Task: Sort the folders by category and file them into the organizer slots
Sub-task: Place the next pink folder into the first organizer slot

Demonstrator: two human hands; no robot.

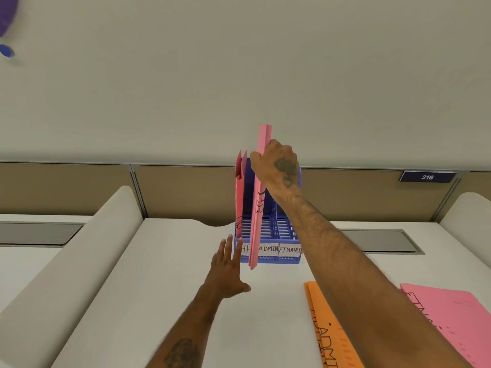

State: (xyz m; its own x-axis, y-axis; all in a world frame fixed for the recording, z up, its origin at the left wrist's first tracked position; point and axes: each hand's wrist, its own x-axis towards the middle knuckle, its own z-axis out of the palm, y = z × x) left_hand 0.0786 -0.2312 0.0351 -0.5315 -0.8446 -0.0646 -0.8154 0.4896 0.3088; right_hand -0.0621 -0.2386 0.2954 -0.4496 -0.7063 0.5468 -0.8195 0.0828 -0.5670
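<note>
Three slots divide the blue plastic mesh organizer (288, 259), which stands at the back of the white desk (159, 288), and paper labels on its front read HR, ADMIN and FINANCE from left to right. One pink card folder (240, 187) marked HR already stands upright in the leftmost slot.

The right hand (279, 166) grips a second pink card folder marked HR (259, 208) near its top, with fingers and thumb curled round the edge. This folder hangs upright and edge-on to the camera. Its lower end sits in front of the organizer, covering the spot where the HR and ADMIN labels meet, so it is not yet inside any slot.

The left hand (227, 272) is stretched forward with fingers straight and slightly spread, holding nothing. Its fingertips reach the organizer's front left corner by the HR label; whether they touch it cannot be told.

On the desk at lower right lie a flat orange folder marked ADMIN (326, 328) and, further right, a flat pink folder (451, 322) with partly hidden lettering. A dark number plate reading 216 (427, 177) sits on the partition behind.
</note>
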